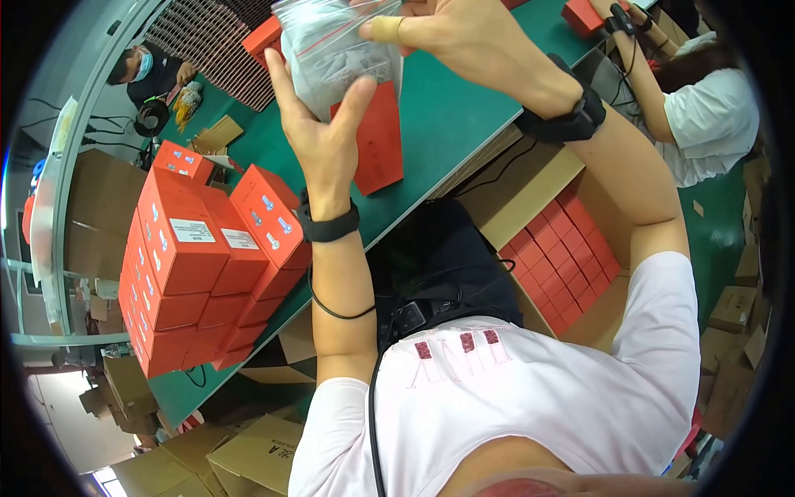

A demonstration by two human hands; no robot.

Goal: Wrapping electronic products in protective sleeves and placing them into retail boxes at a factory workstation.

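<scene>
- Nearest you, below the bench edge at your right, an open cardboard carton [542,195] holds rows of small red boxes [563,261], packed tight so they stay in order.
- At your left on the green bench [464,108], a stack of red boxes [203,265] sits near the bench edge, within easy reach, labels facing up.
- Your left hand [319,132] is raised over the bench, fingers [281,79] wrapped round the clear plastic bag [331,50] from below, so it is steadied.
- Your right hand [451,33] pinches the top of the same bag, fingers [385,29] narrow on its upper edge.
- Just behind the bag a single red box [377,141] stands upright on the bench, its top hidden behind the bag.
- Farther off, other people work at both ends of the bench.
</scene>
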